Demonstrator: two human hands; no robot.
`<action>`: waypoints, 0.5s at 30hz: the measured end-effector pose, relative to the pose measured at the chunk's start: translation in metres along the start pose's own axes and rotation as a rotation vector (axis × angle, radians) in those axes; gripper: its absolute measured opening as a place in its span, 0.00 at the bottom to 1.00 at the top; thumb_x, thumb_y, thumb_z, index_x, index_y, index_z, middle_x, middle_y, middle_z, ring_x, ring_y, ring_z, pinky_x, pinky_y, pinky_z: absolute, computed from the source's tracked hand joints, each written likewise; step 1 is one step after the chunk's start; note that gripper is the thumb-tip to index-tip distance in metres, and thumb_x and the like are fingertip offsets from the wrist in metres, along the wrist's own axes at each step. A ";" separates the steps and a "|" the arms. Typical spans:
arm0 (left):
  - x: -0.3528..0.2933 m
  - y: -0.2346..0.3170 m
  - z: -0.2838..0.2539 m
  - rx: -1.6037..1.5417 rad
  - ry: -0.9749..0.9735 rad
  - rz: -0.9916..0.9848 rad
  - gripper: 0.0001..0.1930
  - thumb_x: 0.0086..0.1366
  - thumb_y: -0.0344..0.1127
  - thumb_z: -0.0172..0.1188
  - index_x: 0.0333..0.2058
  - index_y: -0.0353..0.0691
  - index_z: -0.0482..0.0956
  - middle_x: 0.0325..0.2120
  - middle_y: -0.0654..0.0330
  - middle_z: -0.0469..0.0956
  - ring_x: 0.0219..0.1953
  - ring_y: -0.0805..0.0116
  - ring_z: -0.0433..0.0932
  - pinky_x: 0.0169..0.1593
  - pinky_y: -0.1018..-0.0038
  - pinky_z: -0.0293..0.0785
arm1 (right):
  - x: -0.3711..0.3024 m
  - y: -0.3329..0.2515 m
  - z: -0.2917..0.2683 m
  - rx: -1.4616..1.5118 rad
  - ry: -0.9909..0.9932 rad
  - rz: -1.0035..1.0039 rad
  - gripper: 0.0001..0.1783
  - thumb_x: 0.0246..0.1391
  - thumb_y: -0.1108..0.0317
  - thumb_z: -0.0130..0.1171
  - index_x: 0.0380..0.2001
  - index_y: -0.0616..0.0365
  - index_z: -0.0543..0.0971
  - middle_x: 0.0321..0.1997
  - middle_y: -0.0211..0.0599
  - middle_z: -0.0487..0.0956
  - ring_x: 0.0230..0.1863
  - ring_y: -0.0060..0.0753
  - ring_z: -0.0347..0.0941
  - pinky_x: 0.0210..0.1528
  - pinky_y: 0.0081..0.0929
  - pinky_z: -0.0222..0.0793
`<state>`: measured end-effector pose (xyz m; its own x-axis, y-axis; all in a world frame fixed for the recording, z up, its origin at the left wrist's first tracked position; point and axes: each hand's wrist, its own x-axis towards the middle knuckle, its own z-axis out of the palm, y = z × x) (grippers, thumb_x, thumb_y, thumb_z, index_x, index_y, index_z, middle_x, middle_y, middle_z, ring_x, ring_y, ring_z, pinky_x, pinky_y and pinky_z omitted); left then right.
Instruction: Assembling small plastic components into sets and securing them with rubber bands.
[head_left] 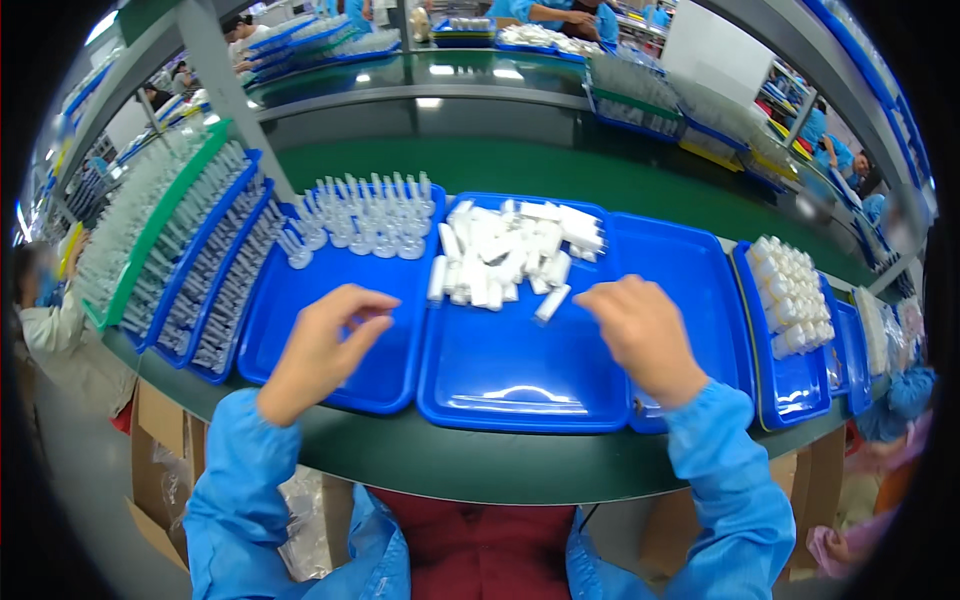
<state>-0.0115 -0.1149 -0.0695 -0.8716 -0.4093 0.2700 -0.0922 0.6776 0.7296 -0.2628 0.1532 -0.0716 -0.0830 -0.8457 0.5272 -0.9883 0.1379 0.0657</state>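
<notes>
Over the front of the left blue tray (262, 335), my left hand (335, 340) is half curled, its thumb apart from the fingers and nothing visible between them. Clear plastic pieces with round bases and upright stems (372, 215) stand in rows at that tray's back. My right hand (645, 335) hovers at the right side of the middle blue tray (520, 375), fingers loosely bent toward the left; nothing shows in them, and its thumb is hidden. Just left of its fingertips lies a single white rectangular piece (552, 304), apart from the heap of similar white pieces (510, 250).
A third blue tray (690, 270) sits partly beneath my right forearm. Farther right, a tray holds stacked white cylindrical parts (790, 290). Tilted trays of clear pieces (185, 240) rise at the left. Behind runs a green belt (480, 150); a metal post (235, 100) stands at left.
</notes>
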 end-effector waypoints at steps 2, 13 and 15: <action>0.015 -0.008 0.011 0.212 -0.020 0.201 0.10 0.64 0.28 0.65 0.44 0.36 0.82 0.36 0.55 0.81 0.39 0.60 0.83 0.43 0.69 0.78 | 0.020 -0.007 0.025 -0.163 -0.100 -0.159 0.09 0.49 0.69 0.59 0.36 0.55 0.80 0.37 0.33 0.79 0.43 0.34 0.74 0.45 0.31 0.68; 0.046 -0.114 -0.043 1.073 0.191 0.234 0.06 0.57 0.29 0.64 0.31 0.39 0.75 0.31 0.54 0.73 0.35 0.53 0.79 0.36 0.60 0.77 | -0.008 -0.052 0.023 0.645 -0.116 0.444 0.22 0.47 0.75 0.71 0.46 0.59 0.77 0.34 0.41 0.79 0.36 0.42 0.79 0.39 0.36 0.76; 0.052 -0.128 -0.055 1.190 0.207 0.130 0.07 0.57 0.28 0.64 0.32 0.39 0.75 0.33 0.55 0.73 0.37 0.53 0.79 0.37 0.61 0.78 | -0.013 -0.053 0.026 0.646 -0.112 0.440 0.27 0.51 0.75 0.71 0.55 0.60 0.75 0.36 0.42 0.80 0.34 0.40 0.81 0.38 0.33 0.77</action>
<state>-0.0182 -0.2565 -0.1139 -0.8237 -0.3126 0.4730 -0.4892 0.8136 -0.3143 -0.2123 0.1433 -0.1043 -0.4624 -0.8345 0.2997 -0.7377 0.1746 -0.6521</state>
